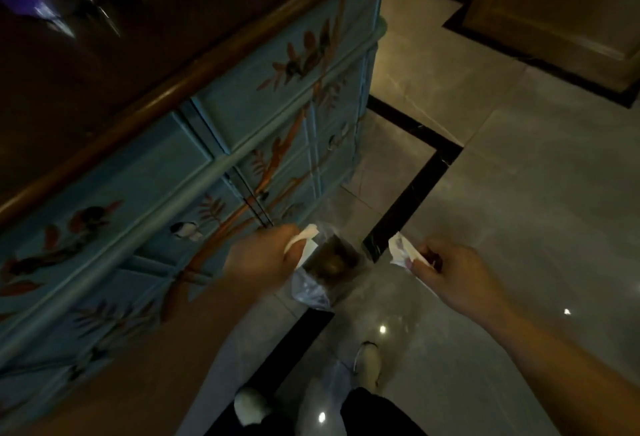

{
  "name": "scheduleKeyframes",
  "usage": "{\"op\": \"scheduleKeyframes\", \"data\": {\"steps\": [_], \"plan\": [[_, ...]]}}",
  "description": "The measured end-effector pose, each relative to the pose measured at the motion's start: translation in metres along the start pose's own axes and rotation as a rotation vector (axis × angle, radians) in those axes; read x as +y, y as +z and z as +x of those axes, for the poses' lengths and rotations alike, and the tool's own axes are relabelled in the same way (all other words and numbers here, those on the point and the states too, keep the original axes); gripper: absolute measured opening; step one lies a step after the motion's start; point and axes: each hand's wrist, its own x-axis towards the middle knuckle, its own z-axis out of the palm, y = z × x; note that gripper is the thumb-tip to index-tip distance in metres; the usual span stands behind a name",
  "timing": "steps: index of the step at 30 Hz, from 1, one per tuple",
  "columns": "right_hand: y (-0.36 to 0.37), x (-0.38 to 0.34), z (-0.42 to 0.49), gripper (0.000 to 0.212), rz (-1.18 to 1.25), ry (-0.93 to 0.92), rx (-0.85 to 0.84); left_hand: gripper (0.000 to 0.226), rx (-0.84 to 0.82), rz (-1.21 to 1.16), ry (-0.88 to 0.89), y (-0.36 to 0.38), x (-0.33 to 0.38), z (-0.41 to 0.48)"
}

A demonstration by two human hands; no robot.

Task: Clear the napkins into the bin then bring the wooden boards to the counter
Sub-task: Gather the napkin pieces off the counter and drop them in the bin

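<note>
While the lined bin (pixel 329 262) stands on the floor (pixel 519 193) by the blue cabinet's (pixel 242 117) lower corner, left hand (pixel 263 259) and right hand (pixel 453 273) each pinched on a napkin (pixel 304 238), best released directly above the opening.

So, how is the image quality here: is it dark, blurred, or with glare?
Head view: dim overall; the dark counter top at upper left is streaked with motion blur; small bright glare spots sit on the glossy floor; the wide lens bends the blue cabinet; both napkins remain readable.
</note>
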Motion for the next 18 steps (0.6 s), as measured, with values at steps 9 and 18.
{"op": "scheduleKeyframes", "data": {"steps": [9,18], "plan": [[0.108,0.092,0.078,0.017,0.354,0.242,-0.093,0.034,-0.106,-0.180,-0.287,0.138,-0.052,0.037],[0.289,0.202,0.151,0.015,0.563,0.508,-0.128,0.025,-0.167,-0.368,-0.465,0.333,-0.107,0.038]]}}
